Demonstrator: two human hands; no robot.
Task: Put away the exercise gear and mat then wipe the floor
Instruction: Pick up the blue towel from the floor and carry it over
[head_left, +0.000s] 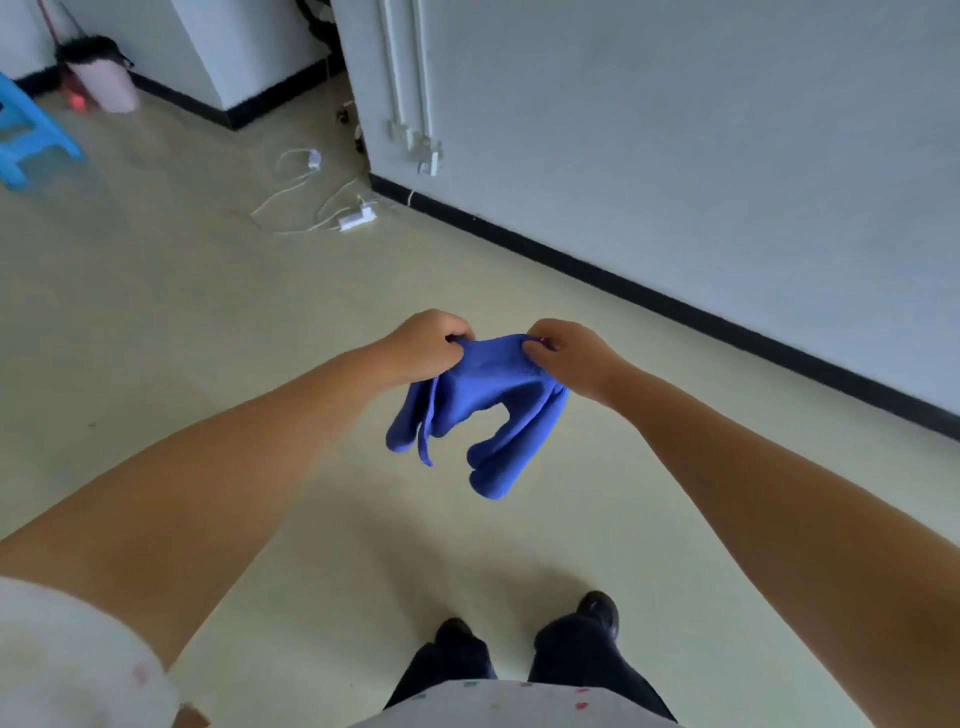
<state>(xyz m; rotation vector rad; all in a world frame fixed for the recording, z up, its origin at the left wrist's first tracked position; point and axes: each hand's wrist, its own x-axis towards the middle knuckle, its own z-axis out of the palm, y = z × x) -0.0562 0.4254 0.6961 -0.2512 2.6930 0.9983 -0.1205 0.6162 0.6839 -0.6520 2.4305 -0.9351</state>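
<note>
My left hand (426, 343) and right hand (563, 353) pinched the blue cloth's (478, 405) top edge, suspended above the floor (208, 338). Either pinch loosening would probably drop it, bunched, before wiping.

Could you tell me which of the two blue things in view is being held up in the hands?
The blue cloth, pinched at its top edge by the left hand and right hand; the blue stool stands on the floor, far left.
</note>
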